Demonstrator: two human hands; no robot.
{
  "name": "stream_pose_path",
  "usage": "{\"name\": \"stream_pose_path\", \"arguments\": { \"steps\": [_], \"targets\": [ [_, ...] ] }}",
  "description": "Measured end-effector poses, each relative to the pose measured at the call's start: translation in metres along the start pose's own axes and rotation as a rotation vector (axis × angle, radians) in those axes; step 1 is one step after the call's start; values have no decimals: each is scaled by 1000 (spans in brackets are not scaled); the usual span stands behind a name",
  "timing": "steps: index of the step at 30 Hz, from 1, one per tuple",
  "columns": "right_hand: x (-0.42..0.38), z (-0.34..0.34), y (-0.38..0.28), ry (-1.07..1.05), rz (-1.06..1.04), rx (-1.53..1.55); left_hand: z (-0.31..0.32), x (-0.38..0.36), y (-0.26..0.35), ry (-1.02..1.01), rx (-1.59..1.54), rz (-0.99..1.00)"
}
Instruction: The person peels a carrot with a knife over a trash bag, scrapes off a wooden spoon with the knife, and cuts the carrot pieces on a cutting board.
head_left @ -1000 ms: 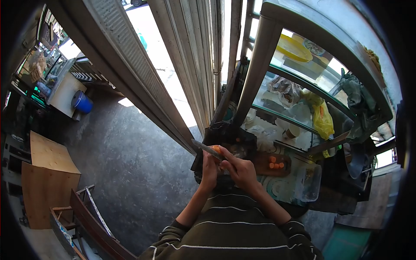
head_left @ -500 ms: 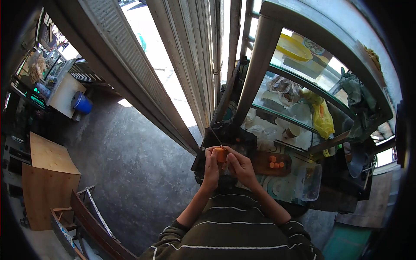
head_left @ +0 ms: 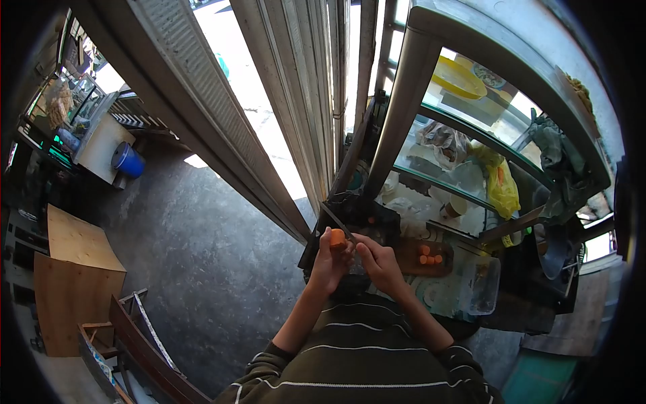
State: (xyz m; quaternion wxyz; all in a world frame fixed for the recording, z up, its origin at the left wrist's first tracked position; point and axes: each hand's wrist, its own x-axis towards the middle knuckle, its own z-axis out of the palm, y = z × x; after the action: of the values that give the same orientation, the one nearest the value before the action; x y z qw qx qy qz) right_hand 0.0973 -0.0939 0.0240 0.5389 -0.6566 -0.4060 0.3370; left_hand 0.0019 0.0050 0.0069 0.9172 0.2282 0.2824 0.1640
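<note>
An orange carrot piece (head_left: 338, 238) is gripped in my left hand (head_left: 328, 264), its cut end facing up. My right hand (head_left: 378, 264) is closed around the handle of a knife (head_left: 336, 221), whose thin blade points up and left, just beside the carrot. Right of my hands, several short carrot pieces (head_left: 429, 258) rest on a brown wooden board (head_left: 410, 266). Below my hands is something black, partly hidden, with a small orange bit (head_left: 371, 220) on it.
A clear plastic container (head_left: 483, 285) stands right of the board. Behind it rises a glass display case (head_left: 444, 114) with a yellow bag (head_left: 501, 185). Metal shutter panels (head_left: 282, 87) stand ahead. Far left are a blue bucket (head_left: 127, 160) and a wooden box (head_left: 75, 296).
The knife and my right hand have moved slightly away from the carrot, and the blade now shows more clearly. My left hand has tilted the carrot a little to the left.
</note>
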Motion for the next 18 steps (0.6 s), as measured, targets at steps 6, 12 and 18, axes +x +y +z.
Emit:
{"name": "stream_pose_path", "arguments": {
  "steps": [6,12,18],
  "targets": [
    [-2,-1,-19,-12,-47,-245,-5,-1,-3,107,29,89],
    [-1,-2,-17,-60,-117,-516,3,-3,-1,98,172,199],
    [-1,0,-17,-75,-160,-567,-8,-1,-4,81,139,186]
  ]
}}
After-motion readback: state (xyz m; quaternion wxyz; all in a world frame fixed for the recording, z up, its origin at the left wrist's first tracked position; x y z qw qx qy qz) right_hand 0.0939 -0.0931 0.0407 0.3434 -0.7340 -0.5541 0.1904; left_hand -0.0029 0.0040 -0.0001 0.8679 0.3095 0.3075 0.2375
